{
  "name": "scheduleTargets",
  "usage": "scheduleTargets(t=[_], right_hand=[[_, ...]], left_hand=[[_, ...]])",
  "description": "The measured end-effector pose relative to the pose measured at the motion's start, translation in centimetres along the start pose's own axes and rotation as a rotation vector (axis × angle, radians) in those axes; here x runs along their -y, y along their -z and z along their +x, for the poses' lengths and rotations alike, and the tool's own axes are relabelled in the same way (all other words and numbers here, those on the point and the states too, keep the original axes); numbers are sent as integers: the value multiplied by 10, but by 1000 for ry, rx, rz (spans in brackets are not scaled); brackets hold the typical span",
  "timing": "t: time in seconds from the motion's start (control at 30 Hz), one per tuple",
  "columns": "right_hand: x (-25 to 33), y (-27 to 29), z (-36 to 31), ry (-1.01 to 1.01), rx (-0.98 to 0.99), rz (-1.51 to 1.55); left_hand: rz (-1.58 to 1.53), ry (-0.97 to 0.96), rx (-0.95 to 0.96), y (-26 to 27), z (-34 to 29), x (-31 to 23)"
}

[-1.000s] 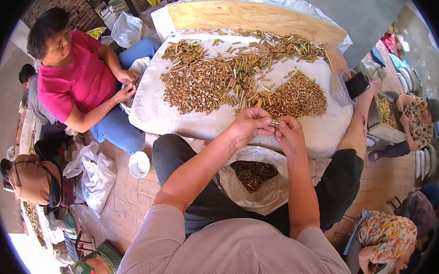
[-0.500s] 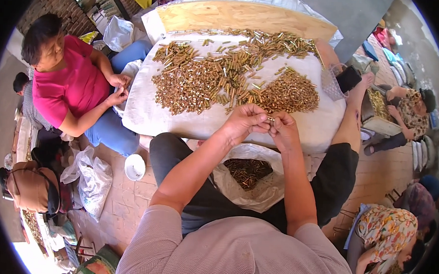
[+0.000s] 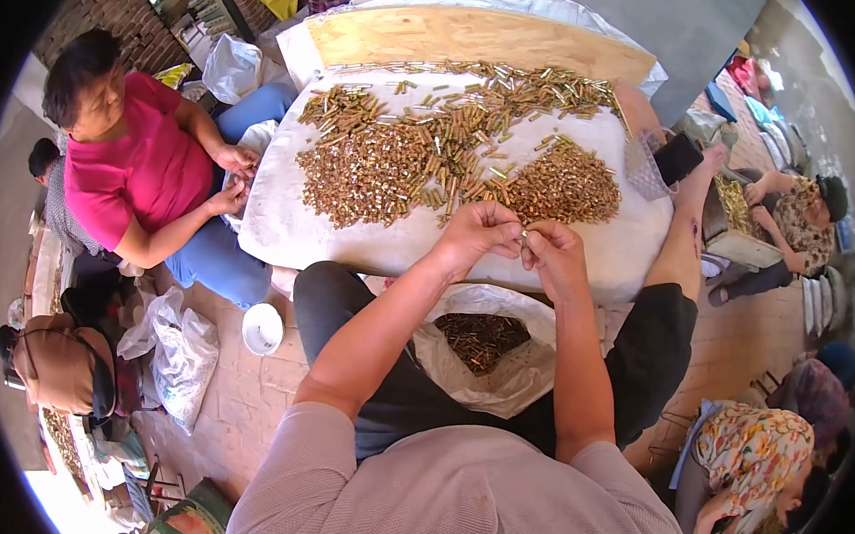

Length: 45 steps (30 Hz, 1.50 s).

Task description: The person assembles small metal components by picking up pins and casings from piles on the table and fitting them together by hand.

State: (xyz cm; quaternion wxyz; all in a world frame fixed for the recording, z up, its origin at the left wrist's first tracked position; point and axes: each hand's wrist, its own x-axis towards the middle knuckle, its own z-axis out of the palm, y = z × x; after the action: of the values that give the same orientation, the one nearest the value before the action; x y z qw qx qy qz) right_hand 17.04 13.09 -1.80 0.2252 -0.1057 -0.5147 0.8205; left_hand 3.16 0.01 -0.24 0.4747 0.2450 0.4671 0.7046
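Note:
Just past the near edge of the table, my left hand [image 3: 479, 239] and my right hand [image 3: 557, 258] meet with closed fingertips. Between them is a small shiny brass-coloured metal piece [image 3: 524, 233], mostly covered by my fingers. Behind my hands lies a heap of small brass-coloured pieces [image 3: 565, 180]. A larger heap of short pieces [image 3: 363, 172] is to its left, with longer brass-coloured tubes [image 3: 458, 138] strewn between and beyond. Below my forearms, between my legs, a white sack [image 3: 529, 364] stands open with dark brown, slender pieces [image 3: 483, 341] inside.
A white cloth [image 3: 280, 225] covers the table, with a wooden board [image 3: 478, 38] along its far edge. A clear plastic basket [image 3: 646, 164] is at the right. At left sit a co-worker in pink [image 3: 148, 156], a white bowl [image 3: 263, 329] and a filled plastic bag [image 3: 183, 365].
Less of the metal piece shows between my fingertips than before. My hands stay almost in place. The hands of the co-worker in pink have shifted slightly.

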Motion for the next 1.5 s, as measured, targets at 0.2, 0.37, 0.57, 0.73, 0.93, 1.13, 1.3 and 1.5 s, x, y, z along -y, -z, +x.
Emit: scheduleTargets(t=[0.2, 0.37, 0.57, 0.73, 0.93, 1.13, 1.3, 1.5], right_hand=[[-1, 0, 1, -144, 118, -245], [0, 0, -5, -329, 303, -541], [-11, -4, -4, -332, 544, -722], [-16, -4, -4, -298, 590, -834], [-38, -11, 10, 46, 300, -1025], [-69, -32, 14, 368, 139, -1148], [-71, -59, 14, 291, 199, -1521], [-94, -45, 19, 156, 144, -1509]], left_hand=[[1112, -268, -411, 63, 10, -12], [1538, -125, -567, 78, 13, -15], [1648, -25, -527, 99, 25, 8], [1379, -105, -364, 83, 18, 8], [1282, -141, -353, 93, 9, 7], [1345, -91, -328, 99, 9, 4], [1326, -59, -320, 103, 5, 1], [1300, -34, -276, 99, 7, 0]])
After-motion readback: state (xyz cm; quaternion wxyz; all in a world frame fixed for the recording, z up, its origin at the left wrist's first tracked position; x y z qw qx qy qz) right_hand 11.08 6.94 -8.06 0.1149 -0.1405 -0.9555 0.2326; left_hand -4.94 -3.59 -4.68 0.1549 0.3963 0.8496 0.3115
